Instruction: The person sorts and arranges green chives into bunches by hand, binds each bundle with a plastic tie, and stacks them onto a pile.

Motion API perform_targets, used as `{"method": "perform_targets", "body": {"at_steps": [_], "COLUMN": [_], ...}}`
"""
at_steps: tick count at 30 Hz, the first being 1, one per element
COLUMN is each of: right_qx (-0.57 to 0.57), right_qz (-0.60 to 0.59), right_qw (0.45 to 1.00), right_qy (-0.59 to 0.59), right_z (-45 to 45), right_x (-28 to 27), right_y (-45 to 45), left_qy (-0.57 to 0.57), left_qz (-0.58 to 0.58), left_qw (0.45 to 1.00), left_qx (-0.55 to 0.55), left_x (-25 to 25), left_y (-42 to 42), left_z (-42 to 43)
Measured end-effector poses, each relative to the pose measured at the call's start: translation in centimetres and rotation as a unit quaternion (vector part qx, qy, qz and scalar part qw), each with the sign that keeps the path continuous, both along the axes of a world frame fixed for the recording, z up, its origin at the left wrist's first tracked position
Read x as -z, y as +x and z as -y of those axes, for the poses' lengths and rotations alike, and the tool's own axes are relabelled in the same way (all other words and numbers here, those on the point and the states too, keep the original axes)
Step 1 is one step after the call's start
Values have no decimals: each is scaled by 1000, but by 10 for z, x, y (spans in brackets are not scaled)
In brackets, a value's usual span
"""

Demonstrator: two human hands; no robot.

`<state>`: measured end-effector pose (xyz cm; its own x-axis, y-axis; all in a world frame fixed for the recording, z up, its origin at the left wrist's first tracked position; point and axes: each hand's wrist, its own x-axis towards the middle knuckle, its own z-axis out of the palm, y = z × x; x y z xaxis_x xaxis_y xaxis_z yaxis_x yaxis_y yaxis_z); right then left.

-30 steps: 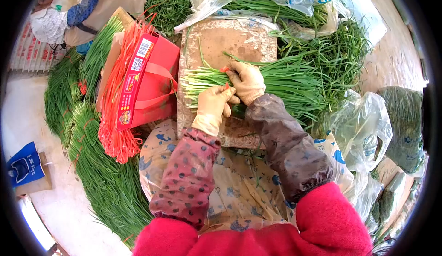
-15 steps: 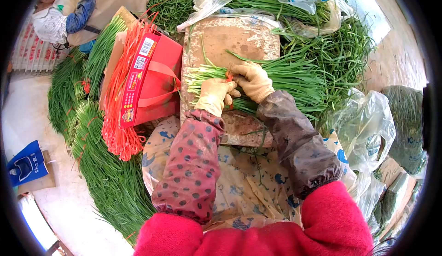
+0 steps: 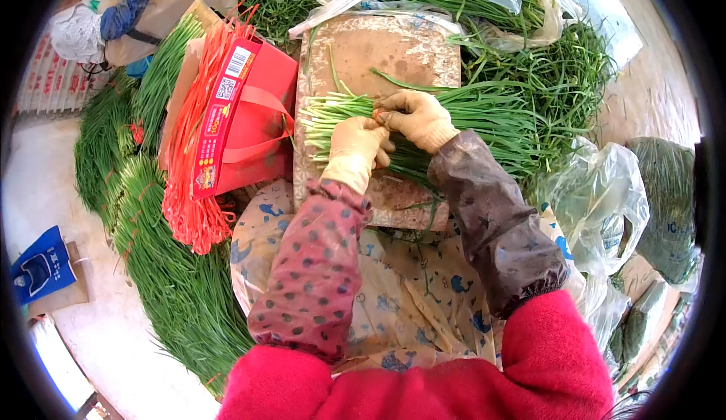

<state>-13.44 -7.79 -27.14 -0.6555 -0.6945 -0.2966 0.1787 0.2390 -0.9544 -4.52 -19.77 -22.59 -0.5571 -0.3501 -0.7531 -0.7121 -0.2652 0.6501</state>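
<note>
A bunch of garlic chives point(image 3: 484, 121) lies across a worn board point(image 3: 378, 53), its pale cut ends point(image 3: 333, 114) pointing left and its green leaves right. My left hand point(image 3: 357, 148), in a cream glove, is closed at the near side of the bunch, its fingertips pinched by the stems. Beside it my right hand point(image 3: 416, 120), gloved too, pinches at the top of the bunch. A bit of red tie point(image 3: 377, 114) shows between the fingertips of both hands; most of it is hidden by the gloves.
Left of the board stands a red box point(image 3: 261, 117) with red ties point(image 3: 189, 155) draped over it. Tied chive bundles point(image 3: 174, 291) lie further left. Loose chives point(image 3: 567, 72) and clear plastic bags point(image 3: 597, 201) are on the right. Another person's sleeve point(image 3: 130, 13) shows at top left.
Both hands stay at the bunch and have drawn closer at the fingertips. Less of the red tie shows now. My right forearm has shifted slightly right, and the view has moved a little.
</note>
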Motion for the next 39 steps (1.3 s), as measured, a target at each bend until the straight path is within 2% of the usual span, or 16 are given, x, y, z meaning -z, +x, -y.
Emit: {"method": "perform_targets", "body": {"at_steps": [2, 3, 4, 6, 9, 12, 13, 14, 16, 19, 24, 25, 28, 30, 37, 39], "right_qx": [54, 24, 54, 103, 168, 175, 169, 184, 196, 303, 100, -34, -235, -319, -252, -246], "right_qz": [0, -36, -76, -101, -254, -380, -399, -422, -428, -290, -177, -318, -472, -467, -388, -395], "right_qw": [998, 995, 991, 988, 950, 908, 901, 887, 882, 906, 967, 932, 828, 758, 748, 733], "right_qy": [8, 86, 98, 60, -64, -20, -7, -22, -17, -58, 153, 170, 191, 325, 476, 496], "right_z": [0, 0, 3, 5, 11, 15, 16, 18, 19, 26, 21, 10, -31, -59, -100, -91], "right_x": [2, -10, -4, -17, -34, -49, -58, -62, -73, -46, -39, -55, -69, -66, -51, -89], "right_y": [3, 0, 2, 6, 14, 27, 28, 30, 30, 8, -5, -9, -5, -19, -40, -33], "left_qy": [-357, -426, -342, -407, -410, -335, -401, -252, -263, -564, -621, -619, -604, -581, -484, -434], "left_qz": [-101, -142, -229, -371, -274, -290, -334, -320, -327, -307, -235, -244, -274, -289, -346, -352], "left_qw": [910, 876, 898, 806, 817, 857, 803, 890, 875, 712, 711, 711, 724, 741, 794, 822], "left_qx": [187, 176, 158, 218, 299, 262, 288, 204, 240, 282, 232, 226, 190, 174, 122, 109], "left_x": [6, -16, -14, -2, 3, 29, 36, 32, 23, 5, 51, 50, 50, 56, 70, 62], "left_y": [7, 7, 7, -3, 0, 7, 9, 12, 13, 8, 18, 19, 19, 23, 42, 49], "left_z": [-2, -7, -5, 4, 8, 24, 27, 24, 33, 14, -11, -10, -12, -13, -7, -2]}}
